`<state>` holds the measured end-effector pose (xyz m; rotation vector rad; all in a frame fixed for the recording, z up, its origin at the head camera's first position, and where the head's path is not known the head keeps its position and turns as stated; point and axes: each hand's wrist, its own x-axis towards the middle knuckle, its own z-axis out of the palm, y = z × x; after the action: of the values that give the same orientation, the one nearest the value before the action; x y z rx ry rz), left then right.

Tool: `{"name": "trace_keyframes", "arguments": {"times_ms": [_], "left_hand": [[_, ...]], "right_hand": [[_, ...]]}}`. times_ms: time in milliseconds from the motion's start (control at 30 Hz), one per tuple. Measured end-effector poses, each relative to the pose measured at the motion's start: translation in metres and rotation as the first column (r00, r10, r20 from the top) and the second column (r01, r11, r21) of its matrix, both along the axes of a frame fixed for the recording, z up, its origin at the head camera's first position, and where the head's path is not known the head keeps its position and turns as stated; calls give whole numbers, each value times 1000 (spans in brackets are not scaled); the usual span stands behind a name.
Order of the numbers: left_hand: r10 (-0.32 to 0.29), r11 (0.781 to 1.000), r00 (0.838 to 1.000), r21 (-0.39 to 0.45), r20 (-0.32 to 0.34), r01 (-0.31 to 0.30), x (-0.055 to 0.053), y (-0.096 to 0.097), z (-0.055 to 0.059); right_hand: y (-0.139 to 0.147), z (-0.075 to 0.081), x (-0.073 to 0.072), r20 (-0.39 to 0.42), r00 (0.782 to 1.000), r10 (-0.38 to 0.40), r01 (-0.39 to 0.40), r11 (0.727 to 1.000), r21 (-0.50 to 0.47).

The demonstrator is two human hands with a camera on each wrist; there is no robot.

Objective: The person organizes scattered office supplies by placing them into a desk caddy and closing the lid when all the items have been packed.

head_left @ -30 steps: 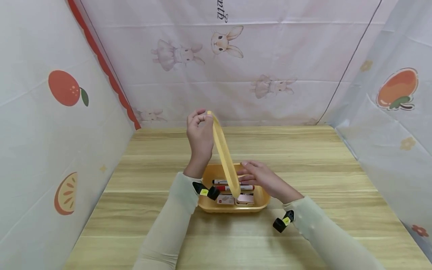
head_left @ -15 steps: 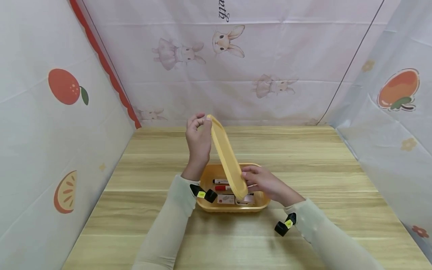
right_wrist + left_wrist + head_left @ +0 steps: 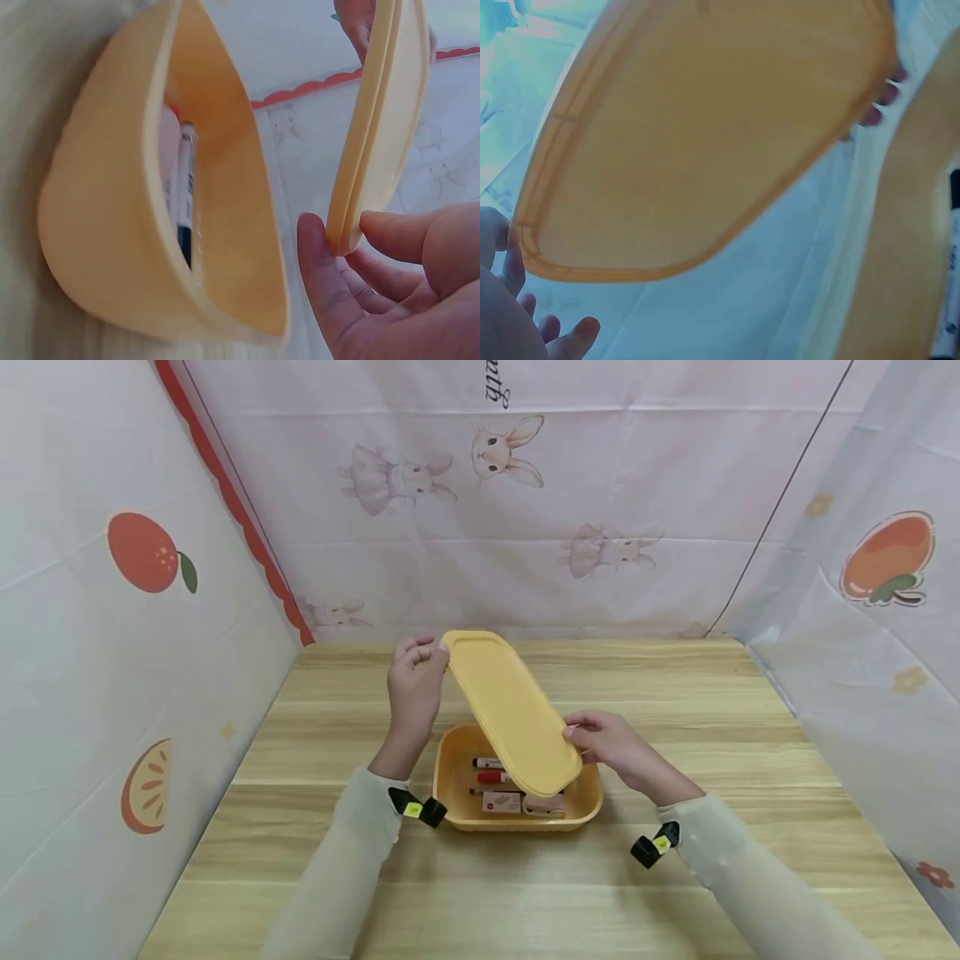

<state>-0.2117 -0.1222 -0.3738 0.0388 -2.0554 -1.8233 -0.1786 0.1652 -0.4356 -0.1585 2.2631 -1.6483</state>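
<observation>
A yellow lid [image 3: 513,710] with rounded ends is held tilted above a matching yellow storage box [image 3: 525,824], its left end higher. My left hand [image 3: 415,692] pinches the upper left end between thumb and fingers. At the lower right end, my right hand [image 3: 611,747] pinches the rim, thumb on one face and fingers on the other, as the right wrist view shows. Inside the box lie a black-capped marker [image 3: 487,763], a red marker [image 3: 491,777], a small pinkish box [image 3: 500,802] and a pale rounded item [image 3: 543,806]. The lid hides part of these.
The box stands on a wood-grain table [image 3: 495,893]. Printed cloth walls rise behind [image 3: 480,527] and on both sides of it. A small black camera is strapped to each wrist.
The lid has turned from nearly edge-on to showing its broad face, and its left end has come down. My right hand has taken hold of its lower end; both hands have moved apart.
</observation>
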Motion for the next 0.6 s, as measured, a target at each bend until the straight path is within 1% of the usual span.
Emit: {"name": "trace_keyframes", "arguments": {"times_ms": [167,267,333,400,467,600], "left_hand": [[-18,997,997,-67,70,23,11,-12,-13],[-40,993,990,-101,133,54,21,-19,-23],[-52,991,982,-114,181,73,29,-23,-31],[-73,987,972,-121,224,102,38,-27,-40],[-90,984,962,-129,258,126,47,-31,-49],[-102,965,940,-198,325,173,69,-34,-69]], "right_hand": [[12,8,-7,-72,997,-17,25,993,116],[18,12,-12,-123,992,-13,35,983,181],[20,15,-15,-167,986,-4,44,971,236],[21,17,-18,-219,976,13,54,953,297],[21,17,-22,-272,961,41,63,930,361],[14,15,-31,-346,932,108,77,875,478]]}}
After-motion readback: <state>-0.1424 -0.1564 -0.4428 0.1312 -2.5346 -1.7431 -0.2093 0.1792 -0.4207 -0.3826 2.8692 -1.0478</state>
